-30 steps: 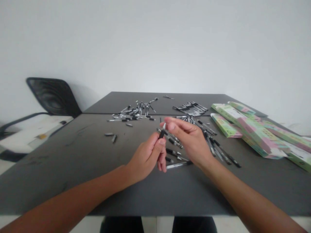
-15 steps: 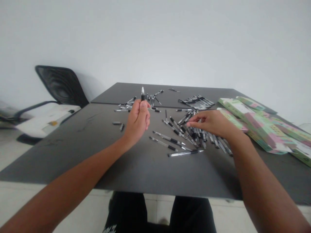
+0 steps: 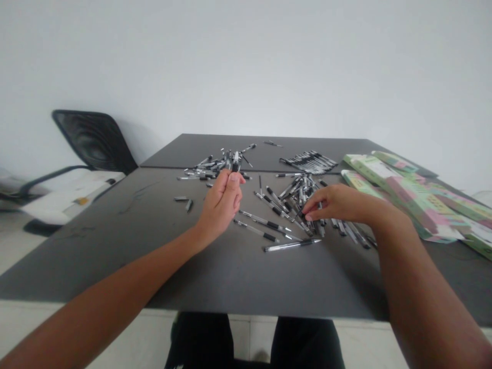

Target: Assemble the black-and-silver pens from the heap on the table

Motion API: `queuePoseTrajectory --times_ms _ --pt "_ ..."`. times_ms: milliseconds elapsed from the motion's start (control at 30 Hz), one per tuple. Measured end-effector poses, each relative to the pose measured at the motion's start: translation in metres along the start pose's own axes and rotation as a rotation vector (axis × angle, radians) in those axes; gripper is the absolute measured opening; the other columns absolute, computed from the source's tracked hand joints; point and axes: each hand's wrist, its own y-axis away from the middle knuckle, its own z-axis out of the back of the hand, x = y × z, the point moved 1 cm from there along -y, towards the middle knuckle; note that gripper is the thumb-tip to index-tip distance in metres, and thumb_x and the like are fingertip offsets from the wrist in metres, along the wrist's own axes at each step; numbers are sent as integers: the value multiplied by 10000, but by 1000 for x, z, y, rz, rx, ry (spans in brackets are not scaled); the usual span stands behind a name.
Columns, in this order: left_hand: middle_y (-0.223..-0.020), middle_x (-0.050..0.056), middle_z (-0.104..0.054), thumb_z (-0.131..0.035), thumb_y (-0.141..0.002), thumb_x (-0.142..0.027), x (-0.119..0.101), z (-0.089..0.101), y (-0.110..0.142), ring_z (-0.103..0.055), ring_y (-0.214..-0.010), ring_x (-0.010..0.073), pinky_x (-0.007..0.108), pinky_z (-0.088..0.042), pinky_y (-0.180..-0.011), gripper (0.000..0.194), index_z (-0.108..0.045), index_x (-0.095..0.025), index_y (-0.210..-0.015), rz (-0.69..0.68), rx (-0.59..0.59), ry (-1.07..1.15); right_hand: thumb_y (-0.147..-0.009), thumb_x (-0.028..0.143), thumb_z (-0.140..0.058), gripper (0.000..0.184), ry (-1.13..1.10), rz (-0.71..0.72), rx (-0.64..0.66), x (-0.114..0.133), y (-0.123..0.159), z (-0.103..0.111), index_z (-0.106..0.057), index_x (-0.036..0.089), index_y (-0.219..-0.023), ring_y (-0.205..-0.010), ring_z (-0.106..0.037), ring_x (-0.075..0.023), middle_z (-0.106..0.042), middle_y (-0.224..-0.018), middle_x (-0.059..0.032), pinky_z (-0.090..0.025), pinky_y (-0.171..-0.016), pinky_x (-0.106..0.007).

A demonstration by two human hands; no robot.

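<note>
My left hand [image 3: 223, 202] is closed around a gel pen [image 3: 236, 162], which stands upright out of the fist with its clear tip end at the top and black grip below. My right hand [image 3: 332, 205] reaches into a loose pile of pens [image 3: 298, 192], palm down. Its thumb and fingertips are pinched together on a small dark piece, too hidden among the pens to name. Several single pens [image 3: 290, 245] lie on the table between the hands. A few short cap-like pieces [image 3: 180, 198] lie left of my left hand.
Beyond my left hand lies another scatter of pens [image 3: 207, 166]. A neat row of pens [image 3: 309, 161] lies farther back. Green and pink cardboard boxes [image 3: 413, 197] cover the right side of the dark table [image 3: 238, 282]. A black mesh chair [image 3: 94, 138] stands at the left.
My right hand has lowered into the pile and its fingertips have closed. My left hand has moved slightly right and down, with the pen still in it.
</note>
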Motion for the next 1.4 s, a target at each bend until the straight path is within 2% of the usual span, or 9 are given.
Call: queuePoseTrajectory --times_ms 233,400,933,1400 --pt "-588 -105 -418 -482 -1105 -577 1 1 -1 -353 -390 60 158 -303 -360 371 -568 -234 -991 6 -2 10 -804 446 -786 223 -12 9 56 6 1 -2 -892 315 -950 -887 -783 -239 -857 -935 19 -535 -779 -308" --pt "-588 -103 -419 -469 -1113 -567 0 0 1 -360 -399 62 163 -310 -369 366 -570 -235 -996 12 17 -18 -829 423 -768 238 23 -10 11 1 1 1 -892 313 -1000 -885 -779 -228 -860 -966 13 -531 -782 -297" --pt "-594 -102 -422 -468 -1113 -562 1 0 1 -372 -410 62 160 -331 -385 362 -577 -237 -996 23 48 -47 -839 444 -763 293 50 9 -75 1 2 3 -891 302 -1061 -742 -743 -210 -841 -883 -5 -510 -672 -302" --pt "-597 -98 -424 -461 -1116 -560 0 -2 4 -369 -417 65 167 -329 -396 358 -579 -239 -1010 28 74 -51 -860 482 -746 286 44 9 -43 6 2 2 -883 302 -1036 -723 -719 -202 -826 -859 -8 -486 -671 -303"
